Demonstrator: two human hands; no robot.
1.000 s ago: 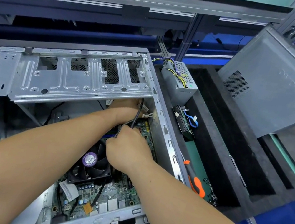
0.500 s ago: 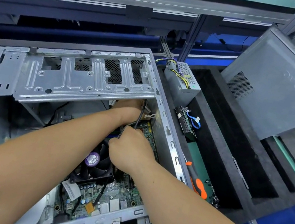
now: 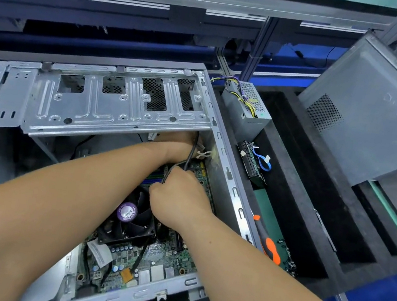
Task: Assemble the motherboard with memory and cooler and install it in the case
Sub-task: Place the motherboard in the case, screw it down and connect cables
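Motherboard [image 3: 166, 255] lies in case [image 3: 225, 170], cooler [image 3: 128, 217] mounted. Right hand [image 3: 178, 199] curled, pinching black cable [image 3: 193, 149]. Left hand [image 3: 180, 144] beyond it: fingers hidden under drive cage [image 3: 109, 109], grip undeterminable.

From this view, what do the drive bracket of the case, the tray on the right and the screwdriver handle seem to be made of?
Drive bracket: looks like bare sheet metal, dull silver, with stamped ribs and punched holes.
Tray: probably dense black foam, matte, with thick cut walls.
Screwdriver handle: likely plastic or rubber, smooth orange and black; which of the two I cannot tell.
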